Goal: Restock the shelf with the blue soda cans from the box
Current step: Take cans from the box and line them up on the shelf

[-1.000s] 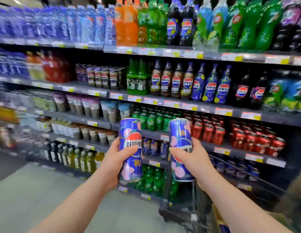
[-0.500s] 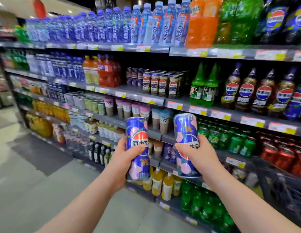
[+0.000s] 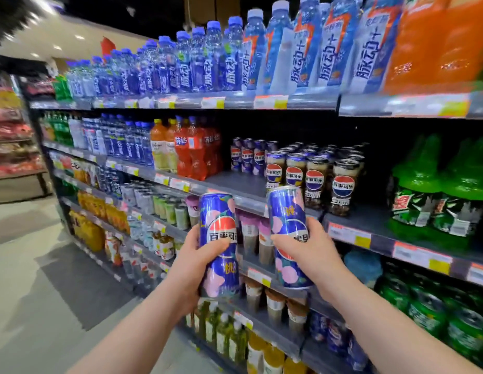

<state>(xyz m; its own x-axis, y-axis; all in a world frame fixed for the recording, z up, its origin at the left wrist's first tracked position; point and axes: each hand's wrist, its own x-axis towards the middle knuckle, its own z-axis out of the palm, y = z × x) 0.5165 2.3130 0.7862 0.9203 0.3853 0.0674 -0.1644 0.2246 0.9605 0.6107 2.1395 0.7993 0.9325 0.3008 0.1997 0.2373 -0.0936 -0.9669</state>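
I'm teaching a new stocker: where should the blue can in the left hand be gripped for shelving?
Around the middle of the blue can, from its aisle side, as the left hand does: the tall, upright cylinder stays balanced, and its base and shelf-facing side stay free.

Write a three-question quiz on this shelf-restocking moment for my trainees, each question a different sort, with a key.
1. True or false: the left hand and the right hand each hold an upright blue soda can.
2. Multiple choice: directly right of the shelved cola cans stand A) orange bottles, B) green bottles, C) yoghurt cups.
3. Fill in: the bottles on the top shelf above the cans have ___ caps.

Key
1. True: left can, right can.
2. B.
3. Blue, on the blue-labelled bottles.
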